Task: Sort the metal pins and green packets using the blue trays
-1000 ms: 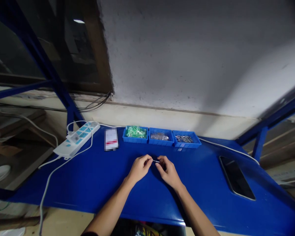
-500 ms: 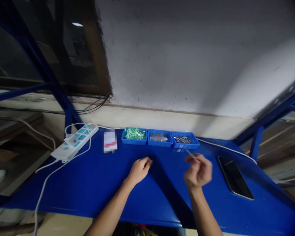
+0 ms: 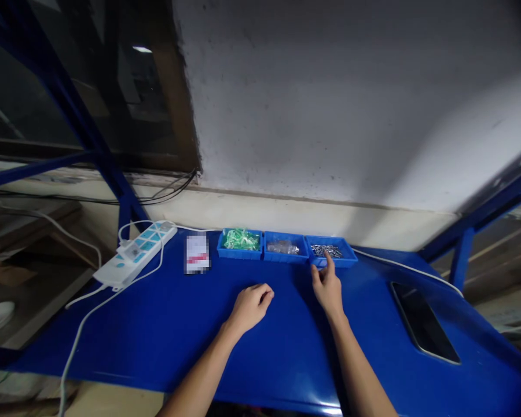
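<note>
r hand part open, thumb & index apart, fingertip at metal pins in rightmost tray, just ahead of palm; l hand curled closed, can't tell if holding anything; phone well right, nearer table edge

Both forearms bare, entering across the near edge of the tabletop and angled inward. Left forearm slants toward the middle; left hand low over the central area, back of hand up, fingers curled in, left thumb close against them. Right forearm runs steeper; right hand reaches farther, toward the far edge. Right index finger extended, right thumb apart from it. Wrists nearly straight. Hands well apart.
</note>
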`<state>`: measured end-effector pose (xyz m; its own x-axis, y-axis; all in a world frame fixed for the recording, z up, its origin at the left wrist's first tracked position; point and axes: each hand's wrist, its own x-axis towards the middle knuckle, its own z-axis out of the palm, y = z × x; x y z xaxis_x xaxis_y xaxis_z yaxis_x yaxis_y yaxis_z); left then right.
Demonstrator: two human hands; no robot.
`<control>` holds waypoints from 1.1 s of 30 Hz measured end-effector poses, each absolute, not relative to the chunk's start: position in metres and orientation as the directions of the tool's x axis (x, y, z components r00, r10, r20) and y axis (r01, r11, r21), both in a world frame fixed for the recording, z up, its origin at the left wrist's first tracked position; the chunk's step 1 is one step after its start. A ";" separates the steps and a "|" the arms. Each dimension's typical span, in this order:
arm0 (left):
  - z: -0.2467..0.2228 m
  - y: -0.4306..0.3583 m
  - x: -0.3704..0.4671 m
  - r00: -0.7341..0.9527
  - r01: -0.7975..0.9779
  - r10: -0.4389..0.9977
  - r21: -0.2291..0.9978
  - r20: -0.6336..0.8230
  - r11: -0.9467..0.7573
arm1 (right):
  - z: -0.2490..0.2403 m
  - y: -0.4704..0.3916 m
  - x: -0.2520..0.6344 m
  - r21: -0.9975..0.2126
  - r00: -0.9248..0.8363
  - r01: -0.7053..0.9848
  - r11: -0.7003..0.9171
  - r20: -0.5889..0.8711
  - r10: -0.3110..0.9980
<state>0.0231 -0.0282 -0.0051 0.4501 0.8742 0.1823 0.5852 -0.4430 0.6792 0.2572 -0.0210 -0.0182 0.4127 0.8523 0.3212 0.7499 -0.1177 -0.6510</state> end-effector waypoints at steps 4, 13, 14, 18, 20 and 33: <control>-0.006 -0.027 0.024 0.449 0.601 0.875 0.663 0.182 -0.447 | -0.019 -0.012 0.250 -0.559 0.363 0.807 -0.189 0.218 0.906; -0.016 -0.012 0.026 0.368 0.569 0.909 0.725 0.197 -0.388 | -0.021 -0.007 0.256 -0.566 0.542 0.754 -0.334 0.248 0.803; -0.017 -0.011 0.027 0.369 0.561 0.907 0.730 0.203 -0.391 | -0.020 -0.008 0.256 -0.542 0.566 0.754 -0.370 0.253 0.785; -0.017 -0.011 0.028 0.375 0.567 0.901 0.715 0.216 -0.408 | -0.015 -0.012 0.259 -0.495 0.644 0.732 -0.468 0.278 0.713; -0.016 -0.013 0.027 0.375 0.573 0.900 0.707 0.222 -0.414 | -0.015 -0.015 0.261 -0.506 0.658 0.726 -0.465 0.317 0.683; -0.020 -0.019 0.023 0.358 0.562 0.889 0.695 0.286 -0.449 | -0.018 -0.024 0.259 -0.654 0.708 0.667 -0.356 0.407 0.577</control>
<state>0.0233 -0.0192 -0.0197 0.3577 0.8890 0.2858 0.5616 -0.4493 0.6948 0.2590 -0.0241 -0.0175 0.7077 0.5775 0.4071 0.6670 -0.3562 -0.6544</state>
